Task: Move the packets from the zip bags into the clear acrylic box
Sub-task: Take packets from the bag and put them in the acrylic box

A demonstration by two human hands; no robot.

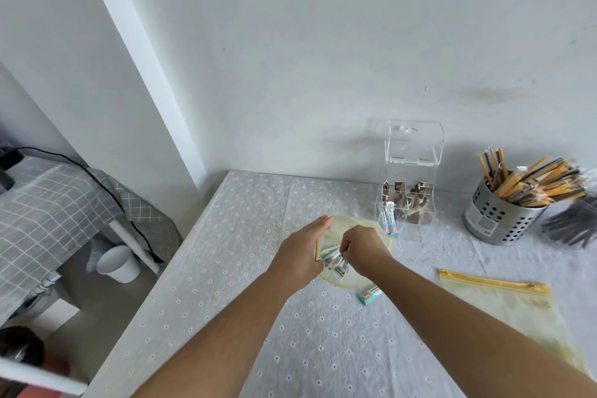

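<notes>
The desk (245, 317), covered in a flowered cloth, is pushed against the wall so that the containers can be stood along its back edge. An empty zip bag (504, 300) has been laid flat at the right, apparently done with. The clear acrylic box (408, 178) is stood near the wall with its lid tipped up, so that it can be filled from above; brown packets (416, 203) are held in its right side and white-and-blue packets (389, 220) in its left front. Wrapped sticks are kept in a perforated metal holder (497, 220) beside it. The open zip bag (345, 279) is steadied at its mouth by the left hand (302, 252); whether that grip pinches cannot be told. A bundle of packets (332, 258) is pinched in the narrow grip of the right hand (363, 249), at the bag's mouth. One loose packet (370, 295) lies on the desk just beside the bag.
</notes>
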